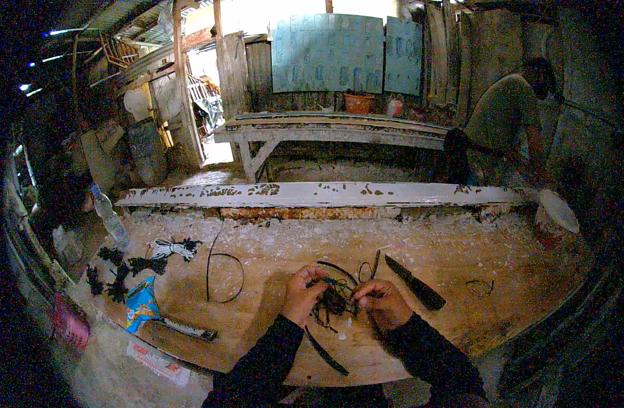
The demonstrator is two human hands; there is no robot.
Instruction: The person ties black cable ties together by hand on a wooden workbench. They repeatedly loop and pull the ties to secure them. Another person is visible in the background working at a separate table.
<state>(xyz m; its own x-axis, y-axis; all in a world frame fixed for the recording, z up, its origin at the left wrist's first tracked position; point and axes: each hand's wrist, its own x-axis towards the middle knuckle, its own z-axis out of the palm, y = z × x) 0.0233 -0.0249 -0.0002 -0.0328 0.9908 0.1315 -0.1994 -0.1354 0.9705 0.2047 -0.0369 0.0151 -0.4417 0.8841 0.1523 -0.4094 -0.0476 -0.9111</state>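
Observation:
Over the middle of the worktable, my left hand (304, 292) is closed with its fingers pinching a small dark bundle of tangled cord (335, 300). My right hand (383, 302) is closed too, its thumb and forefinger gripping a thin dark strand at the bundle's right side. Loose ends curl around and below both hands. A dark flat strip (327, 352) lies on the board below the bundle. Right of my right hand rests a dark knife (415, 282), its tip pointing away and to the left.
Wooden worktable (461, 340). At left lie black cord bundles (114, 280), a white cord bundle (172, 249), a blue packet (142, 304), a curved black strip (208, 275) and a clear bottle (108, 214). A white bucket (557, 214) stands far right. Another person (509, 115) bends beyond it.

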